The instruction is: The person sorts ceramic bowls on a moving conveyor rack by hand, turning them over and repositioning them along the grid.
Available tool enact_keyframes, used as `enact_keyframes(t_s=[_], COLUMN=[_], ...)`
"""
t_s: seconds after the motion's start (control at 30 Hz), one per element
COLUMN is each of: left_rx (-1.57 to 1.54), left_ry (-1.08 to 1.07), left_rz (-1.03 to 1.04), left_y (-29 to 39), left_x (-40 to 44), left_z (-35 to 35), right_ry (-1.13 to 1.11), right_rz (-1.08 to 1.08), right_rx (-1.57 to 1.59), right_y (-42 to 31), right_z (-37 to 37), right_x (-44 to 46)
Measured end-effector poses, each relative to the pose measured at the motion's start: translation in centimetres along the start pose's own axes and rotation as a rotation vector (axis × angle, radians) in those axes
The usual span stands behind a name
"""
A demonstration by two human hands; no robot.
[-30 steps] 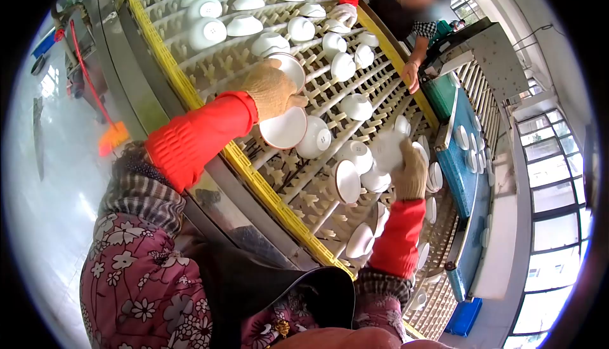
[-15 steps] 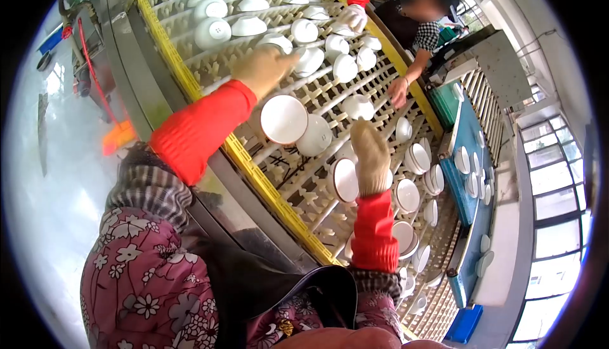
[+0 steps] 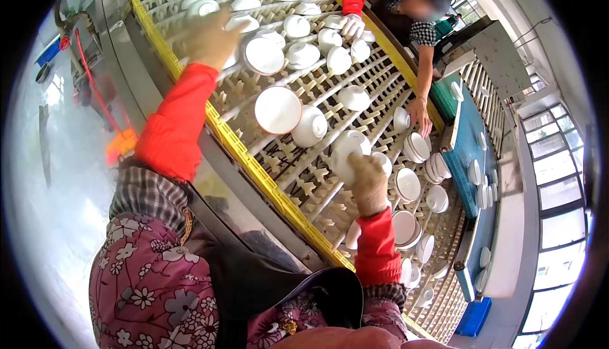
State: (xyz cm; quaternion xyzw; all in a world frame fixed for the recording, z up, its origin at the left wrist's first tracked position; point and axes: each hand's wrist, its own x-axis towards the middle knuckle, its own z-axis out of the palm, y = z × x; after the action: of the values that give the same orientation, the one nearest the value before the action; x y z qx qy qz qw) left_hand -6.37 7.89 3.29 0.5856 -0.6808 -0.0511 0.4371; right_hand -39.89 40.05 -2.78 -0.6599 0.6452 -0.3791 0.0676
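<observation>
My left hand (image 3: pixel 212 38), smeared by motion, is over the upper left of the slatted rack, close to an upturned white bowl (image 3: pixel 203 7). Whether it holds anything is hidden by the blur. My right hand (image 3: pixel 370 181) is closed at the edge of a tilted white bowl (image 3: pixel 347 153). Between my hands, a brown-rimmed bowl (image 3: pixel 278 110) shows its inside, and another bowl (image 3: pixel 310 126) leans beside it. Higher up lies a further bowl (image 3: pixel 264 56) with its inside facing me. Below my right hand, several bowls stand on edge, among them one bowl (image 3: pixel 406 184).
The pegged rack (image 3: pixel 285 165) has yellow edge strips (image 3: pixel 244 166). Across it, a co-worker's gloved hand (image 3: pixel 351 25) touches bowls; their bare hand (image 3: pixel 419 115) is near stacked bowls (image 3: pixel 417 148). A blue belt (image 3: pixel 466 177) carries bowls at right. An orange broom head (image 3: pixel 122 144) is at left.
My left hand has moved up and left along the rack. My right hand has moved down slightly, with a bowl now tilted at its fingers. The co-worker's bare hand has moved down toward stacked bowls.
</observation>
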Motion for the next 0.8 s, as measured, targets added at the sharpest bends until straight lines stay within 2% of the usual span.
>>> enact_keyframes(t_s=[0.03, 0.07, 0.1, 0.17, 0.23, 0.27, 0.33, 0.37, 0.4, 0.43, 0.5, 0.57, 0.6, 0.63, 0.7, 0.77, 0.8], left_rx=[-0.016, -0.089, 0.085, 0.312, 0.36, 0.383, 0.433, 0.454, 0.328, 0.203, -0.192, -0.674, -0.741, -0.644, -0.445, -0.147, 0.131], left_ry=[0.059, 0.007, -0.256, -0.552, -0.492, -0.457, -0.384, -0.348, -0.383, -0.421, -0.455, -0.417, -0.377, -0.343, -0.263, -0.417, -0.266], left_rz=[0.367, 0.545, 0.556, 0.59, 0.667, 0.707, 0.59, 0.524, 0.359, 0.191, -0.091, -0.062, 0.049, 0.103, 0.198, -0.048, 0.182], left_y=[-1.2, -0.8, 2.0, 0.4, -0.3, -0.8, -1.6, -1.8, -0.7, 0.5, 0.7, -1.1, -3.3, -3.1, -3.0, -2.4, -2.5], left_x=[0.1, -1.0, -2.8, -3.5, -3.6, -3.3, -3.2, -3.4, -3.2, -2.8, -2.1, -1.6, -0.8, -1.1, -1.6, -1.3, -2.0], left_z=[3.0, 4.5, 2.9, 6.8, 7.6, 7.8, 8.0, 8.2, 7.5, 6.2, 4.9, 4.4, 6.0, 5.8, 5.4, 6.0, 7.1], right_ry=[0.083, 0.181, 0.279, 0.388, 0.33, 0.256, 0.107, 0.165, 0.259, 0.233, 0.23, 0.248, 0.202, 0.239, 0.126, -0.001, -0.066], right_rz=[-0.19, -0.313, -0.438, -0.244, -0.156, -0.158, -0.153, -0.35, -0.538, -0.325, 0.418, 0.253, 0.174, 0.223, 0.412, 0.573, 0.648], right_rx=[-0.164, -0.25, -0.336, -0.311, -0.221, -0.192, -0.132, -0.295, -0.467, -0.181, 0.462, -0.225, -0.451, -0.619, -0.635, -0.729, -0.777], right_y=[0.4, 0.2, -0.4, -2.8, -3.9, -1.8, 2.4, 3.4, 4.3, 5.1, 1.2, 3.7, 4.9, 6.9, 7.3, 8.4, 9.1], right_z=[0.0, -0.2, -0.5, 0.4, 0.5, 1.1, 2.1, 1.5, 0.8, 0.3, -2.5, -5.8, -8.0, -8.7, -10.8, -11.5, -11.8], right_x=[2.3, 4.4, 6.7, 10.4, 13.2, 13.2, 13.0, 11.0, 9.0, 6.1, 2.3, -1.6, -2.6, -4.1, -5.3, -5.9, -6.0])
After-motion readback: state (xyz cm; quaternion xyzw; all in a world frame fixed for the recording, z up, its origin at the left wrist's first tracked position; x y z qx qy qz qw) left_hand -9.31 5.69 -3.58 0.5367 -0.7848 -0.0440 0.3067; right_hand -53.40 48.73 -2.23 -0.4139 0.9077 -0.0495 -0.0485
